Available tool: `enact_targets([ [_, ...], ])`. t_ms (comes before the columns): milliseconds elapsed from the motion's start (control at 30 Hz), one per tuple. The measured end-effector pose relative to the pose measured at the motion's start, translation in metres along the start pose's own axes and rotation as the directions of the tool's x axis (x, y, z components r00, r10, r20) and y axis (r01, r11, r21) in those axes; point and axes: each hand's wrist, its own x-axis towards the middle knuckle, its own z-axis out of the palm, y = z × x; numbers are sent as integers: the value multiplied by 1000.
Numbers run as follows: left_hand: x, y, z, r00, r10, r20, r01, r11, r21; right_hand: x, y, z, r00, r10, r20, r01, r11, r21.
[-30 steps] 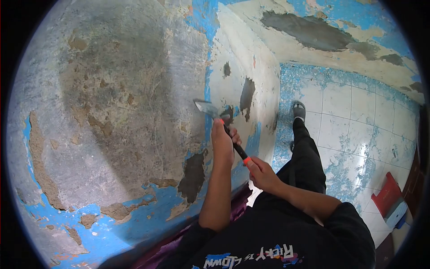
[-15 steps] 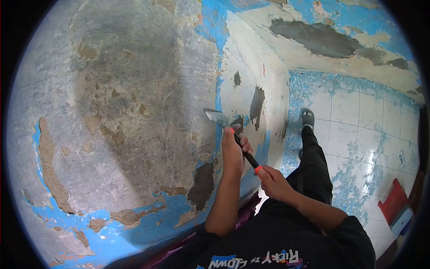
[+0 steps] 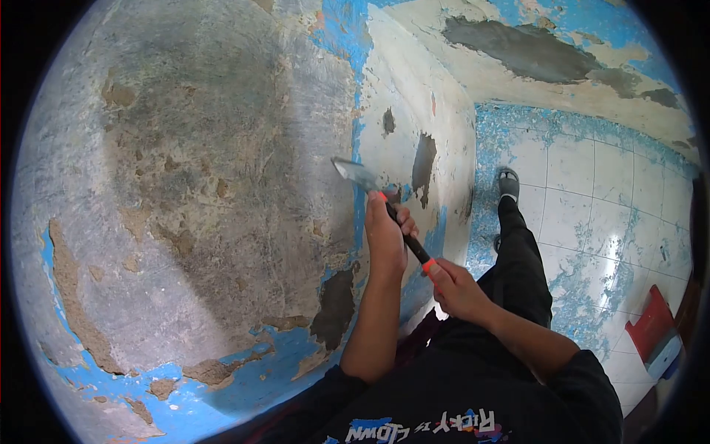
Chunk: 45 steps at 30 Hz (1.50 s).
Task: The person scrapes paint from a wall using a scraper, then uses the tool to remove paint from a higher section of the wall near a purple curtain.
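Observation:
Both of my hands grip a long-handled scraper (image 3: pixel 413 247), whose black handle has orange-red ends. My left hand (image 3: pixel 384 231) is wrapped round the handle just behind the metal blade. Lower down, my right hand (image 3: pixel 456 290) is closed on the butt end. The wide blade (image 3: pixel 356 175) overlaps the narrow strip of blue paint at the wall corner, its edge tilted up and left over the grey wall (image 3: pixel 244 140). Dark patches (image 3: pixel 424 164) mark the pale wall just right of the blade.
Flaking blue paint (image 3: pixel 177 396) and bare plaster run along the wall's lower left. My sandalled foot (image 3: pixel 508 183) stands on tiles (image 3: pixel 569 174) speckled with blue. A red object (image 3: pixel 651 320) lies at the far right. Another wall with a long grey patch (image 3: pixel 518 48) rises beyond.
The scraper blade has moved a little up and left along the wall, both hands still on the handle. My view has also shifted slightly.

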Motion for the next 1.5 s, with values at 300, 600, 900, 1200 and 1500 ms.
enact_targets([
  [300,3,-3,3,1000,6,-9,-6,1000,-3,2,-7,1,999,18,-27,-18,1000,10],
  [600,36,16,25,998,23,64,-23,1000,-10,22,-56,-10,997,77,-23,-76,996,56],
  [900,19,15,11,997,-48,59,51,997,-58,4,-44,4,994,110,-13,-109,992,58],
  [1200,33,21,27,999,-4,36,6,998,-55,15,-57,-2,995,93,-45,-91,995,47],
  [1500,33,27,18,993,-65,95,75,992,-104,16,-58,13,992,81,-101,-82,997,-8],
])
